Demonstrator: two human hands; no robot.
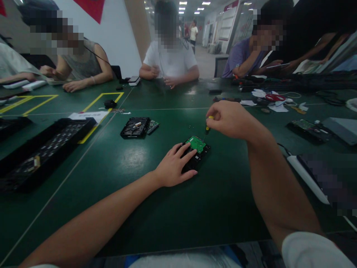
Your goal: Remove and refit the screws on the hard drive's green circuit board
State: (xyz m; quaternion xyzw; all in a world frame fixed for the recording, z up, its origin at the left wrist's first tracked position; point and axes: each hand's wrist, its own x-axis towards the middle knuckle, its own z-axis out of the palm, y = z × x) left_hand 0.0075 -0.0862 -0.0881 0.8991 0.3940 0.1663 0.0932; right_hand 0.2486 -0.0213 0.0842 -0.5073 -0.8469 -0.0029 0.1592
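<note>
A black hard drive (198, 157) with a green circuit board (196, 143) on top lies on the green table (139, 208) in front of me. My left hand (174, 166) rests on its near left side, fingers spread flat, holding it down. My right hand (230, 119) is closed around a small screwdriver (208, 124) with a yellow handle, held upright with its tip at the far right edge of the board.
A second black drive (135, 127) with a loose green board (153, 126) lies farther left. A long black tray (41, 150) sits at the left. Another drive (308, 130) and a grey box (341, 129) are at the right. Several people sit across the table.
</note>
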